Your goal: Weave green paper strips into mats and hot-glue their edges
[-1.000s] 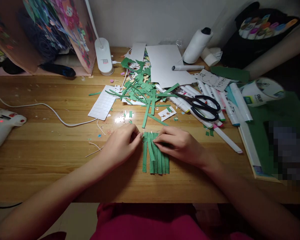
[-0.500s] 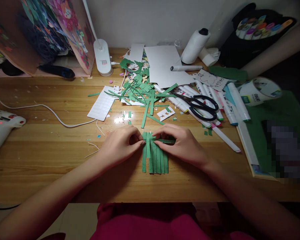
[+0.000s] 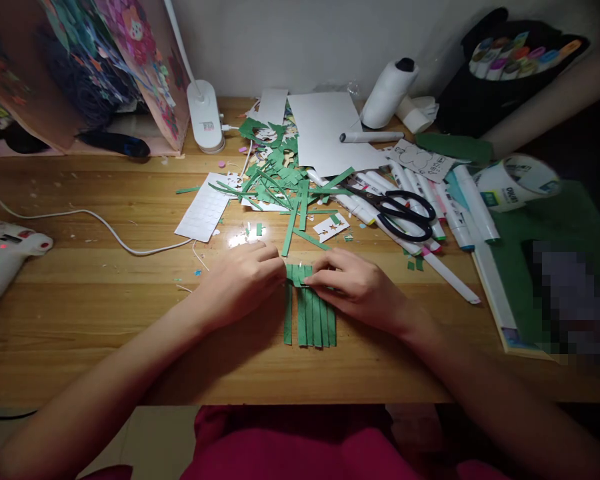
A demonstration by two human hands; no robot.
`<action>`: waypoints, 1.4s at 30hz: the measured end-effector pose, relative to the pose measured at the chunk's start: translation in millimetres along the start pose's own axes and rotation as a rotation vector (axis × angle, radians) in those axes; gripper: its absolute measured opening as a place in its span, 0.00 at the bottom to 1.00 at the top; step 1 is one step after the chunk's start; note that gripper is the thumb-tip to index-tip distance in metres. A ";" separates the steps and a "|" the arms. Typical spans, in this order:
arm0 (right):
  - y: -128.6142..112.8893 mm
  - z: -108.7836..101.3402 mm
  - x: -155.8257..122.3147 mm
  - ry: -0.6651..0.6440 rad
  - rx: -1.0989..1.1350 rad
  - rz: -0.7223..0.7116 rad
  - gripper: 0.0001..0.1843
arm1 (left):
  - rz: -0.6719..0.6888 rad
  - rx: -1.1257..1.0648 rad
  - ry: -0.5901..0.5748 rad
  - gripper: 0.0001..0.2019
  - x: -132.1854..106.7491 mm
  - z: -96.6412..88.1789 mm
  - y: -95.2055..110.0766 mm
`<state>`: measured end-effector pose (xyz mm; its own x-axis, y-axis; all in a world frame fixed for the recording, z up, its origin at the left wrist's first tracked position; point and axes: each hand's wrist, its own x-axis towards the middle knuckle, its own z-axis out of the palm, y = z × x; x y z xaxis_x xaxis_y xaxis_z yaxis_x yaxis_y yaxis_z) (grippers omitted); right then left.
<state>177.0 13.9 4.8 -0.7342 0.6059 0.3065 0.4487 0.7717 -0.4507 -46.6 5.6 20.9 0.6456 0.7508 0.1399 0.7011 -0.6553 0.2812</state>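
Observation:
A set of green paper strips (image 3: 310, 320) lies side by side on the wooden desk (image 3: 80, 313), running toward me. My left hand (image 3: 240, 283) is closed, its fingertips pressing the top left edge of the strips. My right hand (image 3: 355, 287) is curled over their top right part, pinching a crosswise green strip at the upper end. The two hands almost meet at the top of the strips.
Green paper scraps (image 3: 280, 177) pile behind the hands. Black scissors (image 3: 405, 213) lie on several white markers (image 3: 430, 200) to the right. A white sticker sheet (image 3: 203, 213), a lamp base (image 3: 205, 117), a glue gun (image 3: 5, 257) with its cord, and a tape roll (image 3: 517, 180) are also there.
My right hand has drawn the crosswise strip leftward into the upright strips and curled in tighter. My left hand shifted slightly up against the strips' edge.

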 end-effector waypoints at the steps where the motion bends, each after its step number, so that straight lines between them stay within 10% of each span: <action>1: -0.1 -0.3 0.1 -0.004 -0.055 -0.036 0.10 | 0.020 0.042 -0.005 0.12 0.0 -0.7 0.6; 8: -2.2 -3.1 1.1 -0.047 -0.240 -0.145 0.13 | -0.120 -0.156 -0.098 0.07 -3.0 -4.4 1.2; 27: -6.4 0.1 -0.8 -0.021 0.165 0.182 0.04 | -0.231 -0.301 0.020 0.02 -2.2 6.3 2.5; 42: -7.8 -3.1 1.6 0.000 0.206 0.195 0.03 | -0.027 -0.459 -0.080 0.07 -2.9 15.8 21.3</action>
<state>173.9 9.5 11.4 -0.6441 0.7391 0.1971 0.4683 0.5848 -0.6623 -28.8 -11.9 11.5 0.6630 0.7463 0.0586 0.5226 -0.5175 0.6776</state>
